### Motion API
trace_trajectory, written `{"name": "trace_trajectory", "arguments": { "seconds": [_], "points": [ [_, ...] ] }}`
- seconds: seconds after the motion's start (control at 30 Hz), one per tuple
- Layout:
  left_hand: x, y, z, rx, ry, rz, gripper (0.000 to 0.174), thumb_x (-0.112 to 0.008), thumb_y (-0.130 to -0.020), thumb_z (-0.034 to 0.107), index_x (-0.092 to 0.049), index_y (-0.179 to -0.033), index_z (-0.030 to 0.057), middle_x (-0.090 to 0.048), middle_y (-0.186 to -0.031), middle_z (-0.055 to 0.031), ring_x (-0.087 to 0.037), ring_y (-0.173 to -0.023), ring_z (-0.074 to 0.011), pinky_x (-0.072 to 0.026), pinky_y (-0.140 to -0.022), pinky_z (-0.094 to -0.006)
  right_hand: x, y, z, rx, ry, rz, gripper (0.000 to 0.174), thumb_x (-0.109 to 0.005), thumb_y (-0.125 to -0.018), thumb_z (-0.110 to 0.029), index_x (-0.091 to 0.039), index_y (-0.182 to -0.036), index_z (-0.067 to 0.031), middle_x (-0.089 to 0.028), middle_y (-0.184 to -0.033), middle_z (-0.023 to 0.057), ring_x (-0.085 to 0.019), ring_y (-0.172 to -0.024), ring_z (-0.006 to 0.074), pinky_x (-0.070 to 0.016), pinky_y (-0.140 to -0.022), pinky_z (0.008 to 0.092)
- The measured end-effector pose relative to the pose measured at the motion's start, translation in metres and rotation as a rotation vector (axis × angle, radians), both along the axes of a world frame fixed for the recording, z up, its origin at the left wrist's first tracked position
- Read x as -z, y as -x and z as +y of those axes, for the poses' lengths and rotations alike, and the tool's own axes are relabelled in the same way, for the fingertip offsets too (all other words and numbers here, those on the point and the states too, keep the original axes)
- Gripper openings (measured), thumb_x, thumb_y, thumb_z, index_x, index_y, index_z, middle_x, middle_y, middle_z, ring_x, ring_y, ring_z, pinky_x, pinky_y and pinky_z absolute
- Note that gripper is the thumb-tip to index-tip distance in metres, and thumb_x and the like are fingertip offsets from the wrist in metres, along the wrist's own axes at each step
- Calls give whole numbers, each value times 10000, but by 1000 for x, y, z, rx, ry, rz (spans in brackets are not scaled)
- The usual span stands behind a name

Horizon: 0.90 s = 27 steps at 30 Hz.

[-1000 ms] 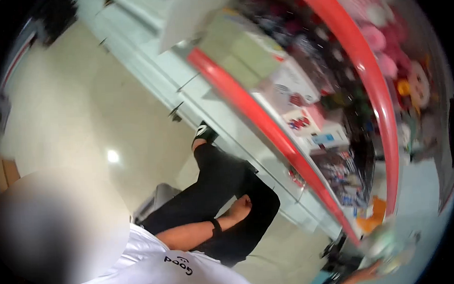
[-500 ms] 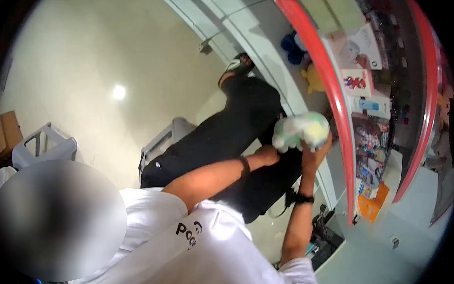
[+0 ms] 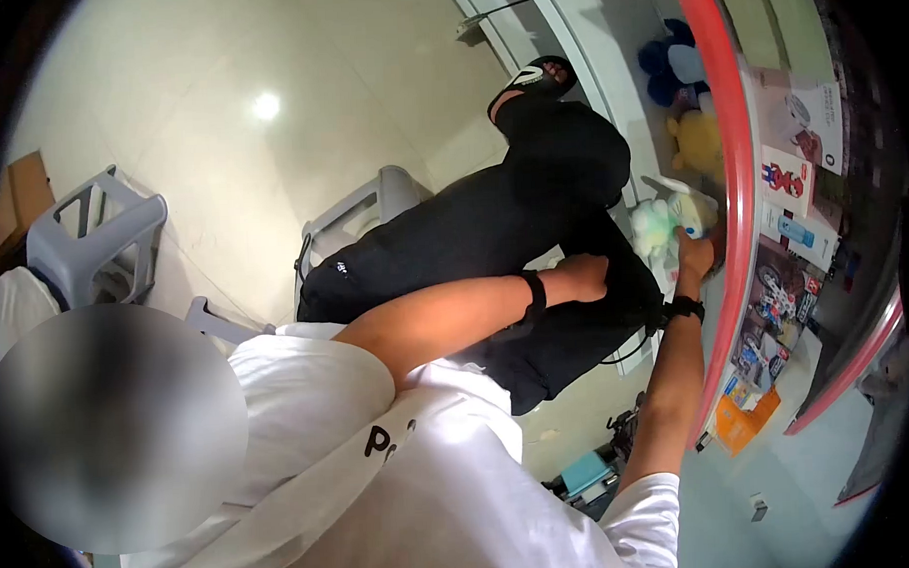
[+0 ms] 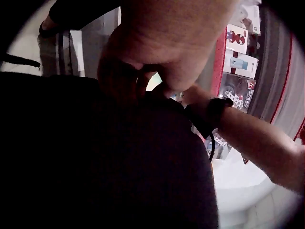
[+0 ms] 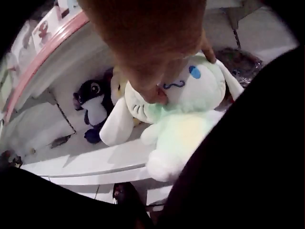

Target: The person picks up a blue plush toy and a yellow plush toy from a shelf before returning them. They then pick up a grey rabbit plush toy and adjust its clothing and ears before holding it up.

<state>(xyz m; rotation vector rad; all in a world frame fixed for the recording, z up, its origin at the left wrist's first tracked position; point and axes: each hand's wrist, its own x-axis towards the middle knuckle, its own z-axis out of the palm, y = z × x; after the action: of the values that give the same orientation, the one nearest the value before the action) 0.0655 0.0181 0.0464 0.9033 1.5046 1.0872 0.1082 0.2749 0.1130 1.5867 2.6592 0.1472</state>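
Note:
A white and pale-green plush toy [image 3: 655, 227] with long ears and a blue eye is by the low shelf at the right of the head view. My right hand [image 3: 696, 254] grips its head; in the right wrist view, the thumb and fingers press into the plush head [image 5: 200, 88] from both sides, and the body hangs below. My left hand [image 3: 579, 278] rests on the black-trousered thigh near the knee, fingers loosely curled, holding nothing. In the left wrist view, that hand [image 4: 162, 47] covers part of the scene behind it.
A dark-blue plush [image 3: 672, 61] and a yellow plush [image 3: 695, 140] sit on the low white shelf. Above it, a red-edged shelf [image 3: 736, 174] carries several boxes. Grey stools [image 3: 97, 236] stand on the tiled floor, with a cardboard box [image 3: 23, 199] at far left.
My right hand has brought the plush toy in from the lower right, past the knee, to the low shelf. The head view has turned; the left hand stays on the leg.

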Motion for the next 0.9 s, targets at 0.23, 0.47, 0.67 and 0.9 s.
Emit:
{"name": "trace_trajectory", "arguments": {
  "seconds": [0.23,0.47,0.67,0.9],
  "points": [
    [4,-4,4,-60,31,18,244,-541,-787,153,-512,-977,4,-605,-888,-205,-594,-849,-392,-461,-717,-491,37,-66,125,176,788,645,628,-430,-944,-263,-141,-1458,-45,-229,-1503,118,-217,-1367,323,-2,-1145,470],
    [0,-6,11,-108,36,-21,210,-528,-788,139,-491,-951,12,-599,-865,-210,-587,-841,-405,-455,-711,-491,58,-70,151,-173,125,174,506,-497,-892,-249,-400,-1335,-24,-428,-1371,160,-387,-1257,375,-201,-1087,524],
    [2,-15,17,-218,-2,-32,192,-579,-760,140,-472,-877,32,-611,-792,-188,-598,-773,-392,-458,-672,-484,69,-53,148,-48,-91,-158,464,-504,-882,-241,-443,-1289,-27,-469,-1316,166,-427,-1210,377,-247,-1052,526],
    [10,-23,17,-339,-52,-82,133,-565,-800,127,-493,-894,68,-574,-766,-198,-575,-747,-403,-446,-641,-448,83,-46,148,-17,-144,-256,417,-512,-871,-233,-493,-1235,-31,-516,-1253,173,-475,-1155,379,-301,-1010,530]
  ]
}}
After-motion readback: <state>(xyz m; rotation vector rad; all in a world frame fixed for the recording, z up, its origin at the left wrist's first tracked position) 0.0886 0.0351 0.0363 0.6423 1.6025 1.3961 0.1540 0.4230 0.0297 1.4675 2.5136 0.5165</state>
